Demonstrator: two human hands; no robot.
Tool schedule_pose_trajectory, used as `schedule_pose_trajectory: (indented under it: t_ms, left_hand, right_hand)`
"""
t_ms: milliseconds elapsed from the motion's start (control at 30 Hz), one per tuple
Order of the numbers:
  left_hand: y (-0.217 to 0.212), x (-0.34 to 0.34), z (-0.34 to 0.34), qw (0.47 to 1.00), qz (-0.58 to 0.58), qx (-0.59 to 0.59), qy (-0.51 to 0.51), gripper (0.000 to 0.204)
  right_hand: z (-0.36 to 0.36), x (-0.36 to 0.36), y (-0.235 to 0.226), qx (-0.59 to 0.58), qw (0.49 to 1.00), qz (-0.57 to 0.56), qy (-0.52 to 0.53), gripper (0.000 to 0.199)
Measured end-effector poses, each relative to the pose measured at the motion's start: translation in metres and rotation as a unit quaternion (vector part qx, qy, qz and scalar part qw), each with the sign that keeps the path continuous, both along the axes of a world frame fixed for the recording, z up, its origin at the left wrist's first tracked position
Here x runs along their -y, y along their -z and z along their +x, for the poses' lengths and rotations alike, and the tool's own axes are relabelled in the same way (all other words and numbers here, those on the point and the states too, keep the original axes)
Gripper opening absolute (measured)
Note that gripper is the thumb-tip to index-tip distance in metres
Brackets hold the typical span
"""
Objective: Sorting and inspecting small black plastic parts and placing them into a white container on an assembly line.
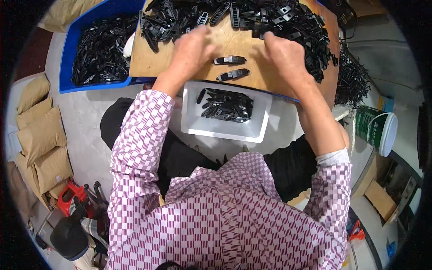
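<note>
Reaching into the heap of small black plastic clips [288, 27] on the wooden tabletop [234, 45], both hands look curled; grip can't be told. Pieces are best pulled singly toward the two finished clips [230, 66].

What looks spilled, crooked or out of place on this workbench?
Nothing looks damaged. The black plastic parts lie in a loose heap across the far side of the wooden board, some close to its right edge. Two clips lie apart between the left hand and the right hand. The white tray sits slightly askew.
</note>
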State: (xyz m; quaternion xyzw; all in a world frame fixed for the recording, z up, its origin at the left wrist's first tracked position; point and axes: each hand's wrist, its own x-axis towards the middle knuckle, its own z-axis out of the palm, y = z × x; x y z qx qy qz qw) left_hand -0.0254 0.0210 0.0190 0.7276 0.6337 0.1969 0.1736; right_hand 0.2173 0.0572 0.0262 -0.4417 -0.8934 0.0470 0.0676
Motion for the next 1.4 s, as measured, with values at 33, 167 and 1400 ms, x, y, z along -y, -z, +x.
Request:
schedule_pose_trajectory:
  t_ms: [33,167,1400]
  left_hand:
    - [-0.003,-0.005,-0.001,0.998,0.019,-0.011,-0.064,0.022]
    - [0.009,-0.015,-0.013,0.988,0.069,-0.108,-0.084,0.028]
    - [0.013,0.022,0.013,0.995,0.024,-0.045,0.086,0.013]
  right_hand:
    - [0.005,-0.006,-0.001,0.040,0.998,0.014,0.053,0.030]
    - [0.005,-0.019,0.014,0.084,0.990,0.060,0.096,0.030]
    - [-0.005,-0.001,0.010,-0.044,0.996,-0.009,-0.076,0.020]
